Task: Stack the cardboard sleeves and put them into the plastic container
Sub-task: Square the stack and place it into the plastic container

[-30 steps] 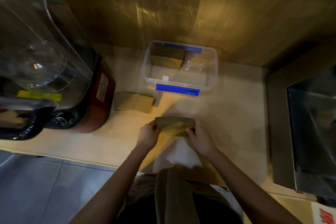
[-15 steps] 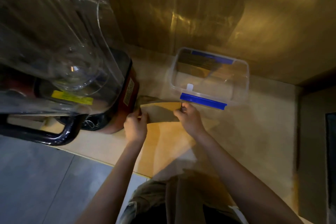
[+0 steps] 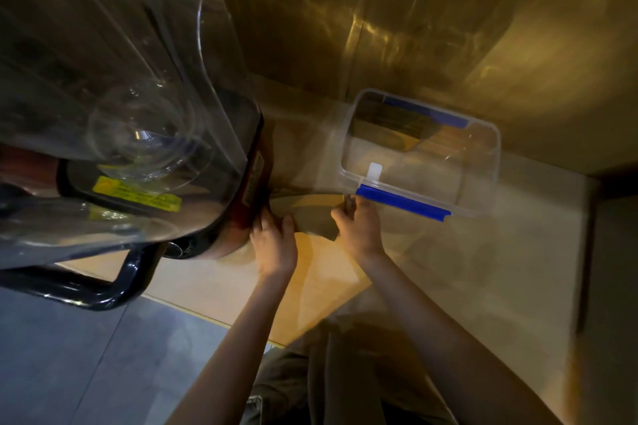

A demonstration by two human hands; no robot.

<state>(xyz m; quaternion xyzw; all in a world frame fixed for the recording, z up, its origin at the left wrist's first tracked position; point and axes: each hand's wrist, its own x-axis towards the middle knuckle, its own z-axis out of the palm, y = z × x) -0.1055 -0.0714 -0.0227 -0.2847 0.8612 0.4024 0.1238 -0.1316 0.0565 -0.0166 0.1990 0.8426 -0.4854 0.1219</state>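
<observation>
A flat, curved brown cardboard sleeve stack (image 3: pixel 310 217) lies low over the pale wooden bench (image 3: pixel 483 269), just in front of the clear rectangular plastic container with blue clips (image 3: pixel 490 162), which stands open with more brown sleeves (image 3: pixel 397 128) leaning against its far wall.

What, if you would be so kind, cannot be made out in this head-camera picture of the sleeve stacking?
- Head view: how many cardboard sleeves the left hand and right hand hold; dim light and motion blur merge them.
- Head view: the left end of the sleeves, hidden by the blender base.
- Head view: the count of sleeves already in the plastic container; glare and its clear wall obscure them.
- Head view: the yellow label text, too blurred.
</observation>
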